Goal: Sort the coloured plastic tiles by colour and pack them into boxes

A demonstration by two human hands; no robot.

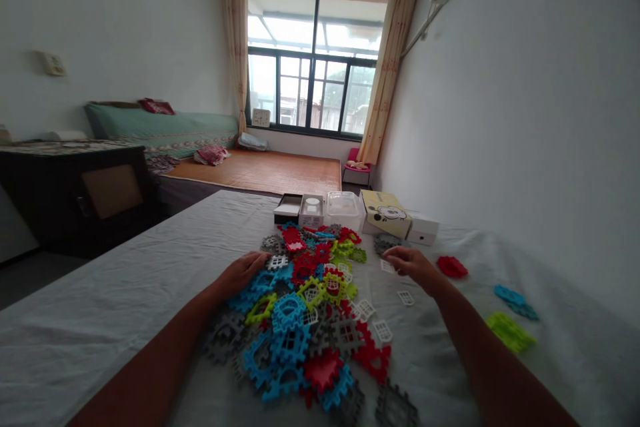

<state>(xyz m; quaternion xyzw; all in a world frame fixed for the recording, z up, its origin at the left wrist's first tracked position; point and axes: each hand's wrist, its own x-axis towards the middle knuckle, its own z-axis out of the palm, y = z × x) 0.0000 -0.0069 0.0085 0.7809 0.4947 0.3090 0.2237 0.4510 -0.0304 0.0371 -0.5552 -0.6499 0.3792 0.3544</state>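
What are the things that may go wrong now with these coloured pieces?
The coloured pieces overlap loosely, so the left hand at their edge may shift several at once. Some small white frames lie on the pale cloth, so one might be overlooked.

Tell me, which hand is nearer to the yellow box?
The right. The right hand is just on the wearer's side of the yellow box; the left hand is farther away, at the left edge of the coloured pieces.
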